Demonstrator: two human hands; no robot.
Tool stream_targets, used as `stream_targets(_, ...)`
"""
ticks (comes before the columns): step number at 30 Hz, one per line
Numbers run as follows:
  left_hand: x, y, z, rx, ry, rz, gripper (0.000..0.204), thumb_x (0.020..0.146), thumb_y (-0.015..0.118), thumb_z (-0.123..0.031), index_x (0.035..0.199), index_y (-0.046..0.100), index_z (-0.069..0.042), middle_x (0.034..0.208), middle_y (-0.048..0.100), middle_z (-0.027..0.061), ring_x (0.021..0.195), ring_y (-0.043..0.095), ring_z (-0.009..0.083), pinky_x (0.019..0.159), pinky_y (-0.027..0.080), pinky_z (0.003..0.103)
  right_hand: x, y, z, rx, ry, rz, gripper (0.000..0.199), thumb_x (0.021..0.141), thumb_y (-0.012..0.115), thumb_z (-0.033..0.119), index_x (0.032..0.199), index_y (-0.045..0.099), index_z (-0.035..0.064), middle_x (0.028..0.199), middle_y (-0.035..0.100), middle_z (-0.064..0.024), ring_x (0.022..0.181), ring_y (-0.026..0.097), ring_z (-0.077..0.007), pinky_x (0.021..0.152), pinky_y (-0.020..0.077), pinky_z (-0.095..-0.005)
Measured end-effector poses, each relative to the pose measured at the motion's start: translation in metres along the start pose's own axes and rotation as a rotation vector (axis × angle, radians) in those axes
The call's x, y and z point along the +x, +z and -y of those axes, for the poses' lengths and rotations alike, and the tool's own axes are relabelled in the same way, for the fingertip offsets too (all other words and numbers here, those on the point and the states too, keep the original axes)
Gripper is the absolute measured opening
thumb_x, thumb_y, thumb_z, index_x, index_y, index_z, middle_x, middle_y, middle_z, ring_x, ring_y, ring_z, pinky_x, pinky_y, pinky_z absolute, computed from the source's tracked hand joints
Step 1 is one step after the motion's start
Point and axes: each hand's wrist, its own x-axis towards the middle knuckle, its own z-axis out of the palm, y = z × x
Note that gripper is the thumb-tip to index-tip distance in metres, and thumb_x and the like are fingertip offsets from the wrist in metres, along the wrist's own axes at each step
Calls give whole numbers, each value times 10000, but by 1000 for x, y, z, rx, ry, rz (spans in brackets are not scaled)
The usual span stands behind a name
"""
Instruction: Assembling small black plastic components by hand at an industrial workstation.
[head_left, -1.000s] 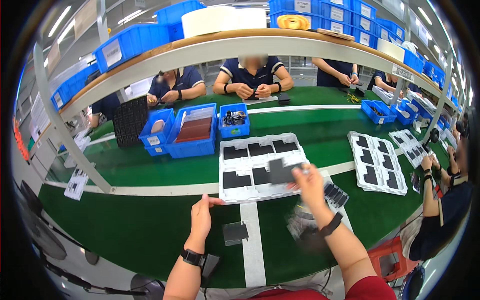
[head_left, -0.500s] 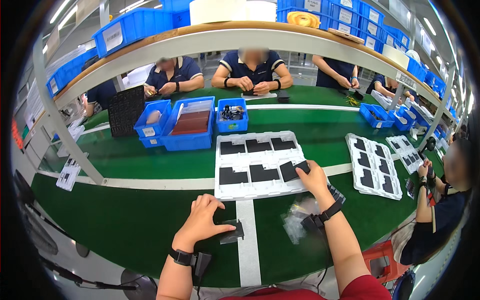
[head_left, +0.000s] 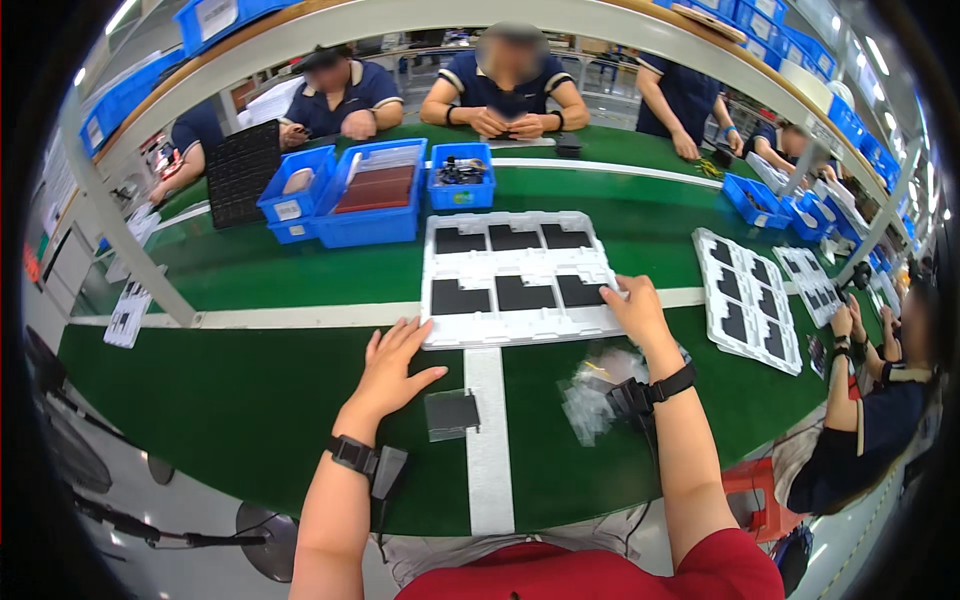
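The left hand (head_left: 388, 372) is spread at the white tray (head_left: 520, 329); the right hand (head_left: 641, 316) (pinching or not, I cannot tell) meets its right edge by a black plate (head_left: 580, 292).

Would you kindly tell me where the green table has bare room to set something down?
Bare table: left of the left hand, and between the near tray and the next tray rightward. Crowded: around the blue bins, and beside the right forearm, where clear plastic lies.
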Motion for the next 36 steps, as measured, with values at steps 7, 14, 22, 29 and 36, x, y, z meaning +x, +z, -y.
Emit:
stream_targets(7,-5,0,-3,-16,-13,1,602,809,629,-258,1341,385,-116,1348,417,130,1319,273,287,1078,140,470,-24,-92,-56,-198,237,139,332,684,705,162,938,633,-39,882,640,-199,823,627,-297,728,491,-356)
stream_targets(14,-6,-1,-6,-16,-23,20,617,804,626,-274,1341,375,-104,1364,387,145,1317,273,288,1084,126,471,-50,-84,-43,-357,290,218,586,545,812,284,972,618,-68,982,592,-220,954,562,-347,823,468,-370)
stream_targets(22,-6,-4,-10,9,-31,31,626,793,636,-231,1342,368,-93,1367,385,136,1319,273,282,1086,126,458,-54,-85,-43,-318,295,286,562,535,822,300,930,599,-33,922,553,-173,934,535,-338,819,460,-378)
stream_targets(29,-5,-2,-9,24,-24,33,620,802,624,-228,1341,360,-72,1356,391,148,1315,280,287,1085,127,454,-50,-86,-35,-177,485,324,636,529,839,244,993,504,-34,976,594,-192,910,587,-323,778,465,-355)
stream_targets(36,-5,-1,-5,54,-13,52,633,790,612,-170,1349,338,-54,1378,369,121,1313,275,298,1082,121,470,-53,-81,-35,-169,338,193,601,557,809,164,1052,526,-26,949,612,-230,919,593,-349,787,466,-362)
